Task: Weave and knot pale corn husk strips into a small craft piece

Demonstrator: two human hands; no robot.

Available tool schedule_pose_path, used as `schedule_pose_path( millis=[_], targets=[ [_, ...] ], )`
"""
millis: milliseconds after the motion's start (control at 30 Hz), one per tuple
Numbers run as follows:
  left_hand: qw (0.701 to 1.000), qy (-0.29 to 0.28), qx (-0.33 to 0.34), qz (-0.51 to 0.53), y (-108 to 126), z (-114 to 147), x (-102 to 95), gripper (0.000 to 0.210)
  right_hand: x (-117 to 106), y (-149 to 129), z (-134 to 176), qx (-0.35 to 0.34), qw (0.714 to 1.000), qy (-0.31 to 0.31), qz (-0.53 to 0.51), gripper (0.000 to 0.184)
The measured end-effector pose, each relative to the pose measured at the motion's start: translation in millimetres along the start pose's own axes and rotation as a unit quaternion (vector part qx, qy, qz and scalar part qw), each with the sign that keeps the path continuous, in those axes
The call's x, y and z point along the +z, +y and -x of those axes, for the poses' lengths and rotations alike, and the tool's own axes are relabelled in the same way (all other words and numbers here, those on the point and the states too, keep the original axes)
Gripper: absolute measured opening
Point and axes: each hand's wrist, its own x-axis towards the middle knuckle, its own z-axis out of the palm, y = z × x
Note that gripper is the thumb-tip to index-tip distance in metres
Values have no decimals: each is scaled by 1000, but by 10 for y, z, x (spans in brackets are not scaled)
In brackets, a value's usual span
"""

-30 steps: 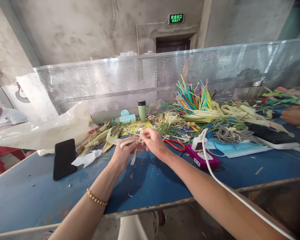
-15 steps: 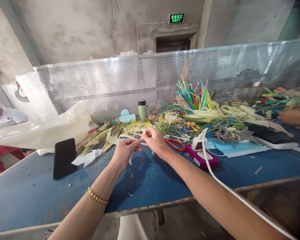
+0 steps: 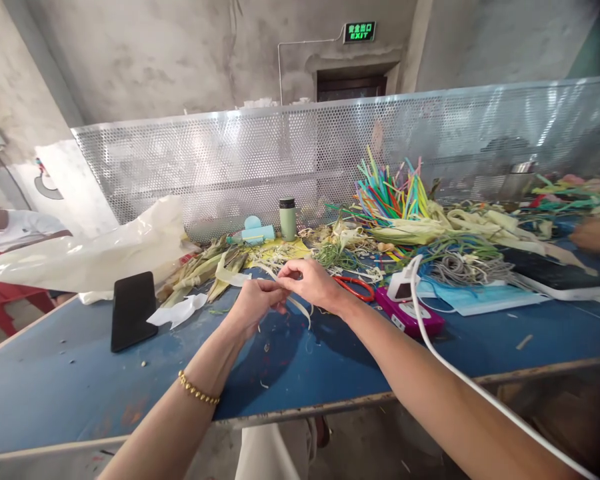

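Over the blue table my left hand [image 3: 255,303] and my right hand [image 3: 310,283] meet, fingertips pinched close together. Between them is a pale, narrow corn husk strip [image 3: 303,311]; one end curls down below my right fingers. Another pale length sticks out beyond the knuckles of both hands. My left hand is closed around it, with a gold bead bracelet on that wrist. The exact spot where the fingertips grip is hidden by the fingers. Dry corn husks [image 3: 193,277] lie just past my left hand, and red-handled scissors [image 3: 355,288] rest beyond my right wrist.
A black phone [image 3: 133,311] and white scrap [image 3: 177,311] lie left. A green bottle [image 3: 287,220] stands behind. Right are colourful pipe cleaners [image 3: 390,190], a purple device [image 3: 410,317], a white cable [image 3: 460,373] and wire coils [image 3: 450,263]. Another person's hand [image 3: 597,237] is far right.
My right hand has drawn nearer my left, its fingers now bent down over the left fingertips. The loose strip end now hangs to the right, below my right hand. The view shifted slightly.
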Motion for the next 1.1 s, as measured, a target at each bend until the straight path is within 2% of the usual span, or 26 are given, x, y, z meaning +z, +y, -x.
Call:
schedule_pose_path(
  millis=[233, 433, 867, 1000, 1100],
  targets=[
    [1000, 13, -5, 19, 4, -8, 26, 12, 11, 5, -10, 8, 1000, 1, -26, 8],
    [1000, 4, -7, -14, 17, 7, 17, 7, 53, 56, 6, 1, 1000, -10, -29, 7],
    [999, -13, -13, -44, 0, 22, 12, 11, 64, 41, 12, 11, 1000, -15, -10, 9],
    [1000, 16, -5, 5, -35, -42, -19, 12, 19, 2, 4, 6, 1000, -6, -5, 14],
    [998, 61, 11, 13, -50, -85, -70, 9, -11, 1, 8, 6, 999, -31, -18, 20]
  ],
)
